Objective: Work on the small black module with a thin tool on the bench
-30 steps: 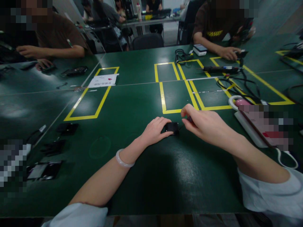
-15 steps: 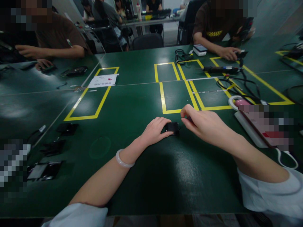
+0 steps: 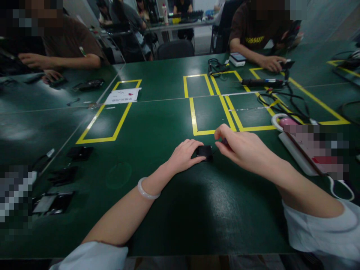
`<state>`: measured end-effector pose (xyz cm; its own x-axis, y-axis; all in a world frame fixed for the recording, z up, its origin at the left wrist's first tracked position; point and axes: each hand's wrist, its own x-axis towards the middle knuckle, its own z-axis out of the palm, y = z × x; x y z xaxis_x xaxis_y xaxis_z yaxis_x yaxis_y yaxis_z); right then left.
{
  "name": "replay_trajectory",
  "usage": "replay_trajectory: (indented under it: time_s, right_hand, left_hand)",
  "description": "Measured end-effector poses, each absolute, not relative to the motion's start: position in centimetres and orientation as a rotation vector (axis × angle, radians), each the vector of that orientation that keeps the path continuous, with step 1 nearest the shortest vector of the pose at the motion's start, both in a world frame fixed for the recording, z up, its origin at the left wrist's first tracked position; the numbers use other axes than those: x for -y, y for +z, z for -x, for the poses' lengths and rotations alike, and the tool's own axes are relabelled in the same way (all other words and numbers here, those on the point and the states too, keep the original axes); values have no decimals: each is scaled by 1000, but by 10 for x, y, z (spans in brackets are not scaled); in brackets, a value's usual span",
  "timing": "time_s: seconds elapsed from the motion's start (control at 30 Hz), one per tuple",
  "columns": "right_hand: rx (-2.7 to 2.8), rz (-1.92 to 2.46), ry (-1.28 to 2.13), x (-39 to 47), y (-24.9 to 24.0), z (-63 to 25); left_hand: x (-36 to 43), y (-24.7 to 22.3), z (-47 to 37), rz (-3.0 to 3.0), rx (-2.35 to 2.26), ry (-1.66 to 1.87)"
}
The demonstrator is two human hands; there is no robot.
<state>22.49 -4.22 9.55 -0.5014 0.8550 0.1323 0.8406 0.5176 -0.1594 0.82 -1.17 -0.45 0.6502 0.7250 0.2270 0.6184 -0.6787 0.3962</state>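
Note:
A small black rectangular part [image 3: 205, 151] lies on the green table [image 3: 157, 123], near the middle of the view. My left hand [image 3: 186, 154] grips it from the left, with the thumb at its near edge and the fingers at its far edge. Just right of the part, my right hand [image 3: 234, 144] is closed in a pinch around something dark and thin, mostly hidden by the fingers. A thin dark tip shows between that hand and the black part.
Dark parts [image 3: 79, 152] lie at the left. Yellow tape frames [image 3: 204, 132] and a paper label [image 3: 123, 96] are beyond my hands. A pen-like tool [image 3: 263, 83], cables and a pink-covered phone [image 3: 312, 150] are at the right. Two people sit opposite.

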Motion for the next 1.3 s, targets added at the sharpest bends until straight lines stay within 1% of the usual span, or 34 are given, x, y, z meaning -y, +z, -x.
replay_trajectory:
  time_s: [0.17, 0.33, 0.7, 1.0, 1.3]
  right_hand:
    - [2533, 1442, 110, 42, 97, -225]
    - [2547, 1531, 47, 42, 98, -223]
    - [2560, 1495, 33, 43, 99, -224]
    - [2578, 1594, -42, 43, 102, -224]
    - [2544, 1587, -18, 40, 98, -224]
  left_hand:
    - [12, -4, -8, -2584, -1076, 541]
    - [12, -5, -8, -2583, -1074, 538]
    - [12, -4, -9, -2578, -1072, 547]
    - [12, -4, -9, -2573, -1078, 544]
    - [12, -3, -9, -2582, -1071, 540]
